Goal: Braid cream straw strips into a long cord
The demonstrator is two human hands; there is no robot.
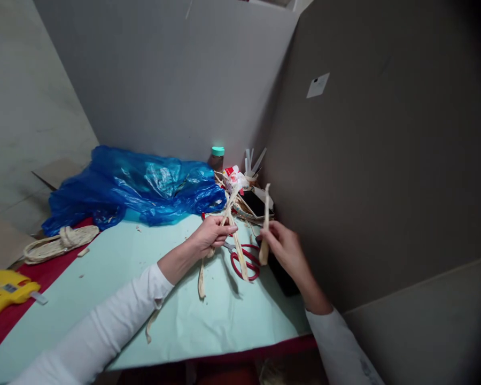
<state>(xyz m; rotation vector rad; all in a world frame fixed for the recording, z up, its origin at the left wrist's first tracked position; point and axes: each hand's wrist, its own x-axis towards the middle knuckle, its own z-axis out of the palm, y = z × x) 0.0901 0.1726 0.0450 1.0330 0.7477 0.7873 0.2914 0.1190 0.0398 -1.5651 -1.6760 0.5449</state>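
Note:
My left hand (pixel 210 234) is closed around a bunch of pale straw strips (pixel 229 214) that cross and hang down to the pale green sheet (pixel 192 310). My right hand (pixel 282 246) pinches a single upright straw strip (pixel 266 214), close to the grey partition (pixel 364 187). Red-handled scissors (pixel 246 261) lie on the sheet between and below both hands. One strip from the left bunch lies across the scissors.
A crumpled blue plastic bag (pixel 136 184) fills the back of the table. Beside it stand a brown bottle with a teal cap (pixel 217 158) and a pile of straw scraps and packets (pixel 244 184). A coiled straw braid (pixel 58 243) and a yellow glue gun (pixel 6 291) lie at the left.

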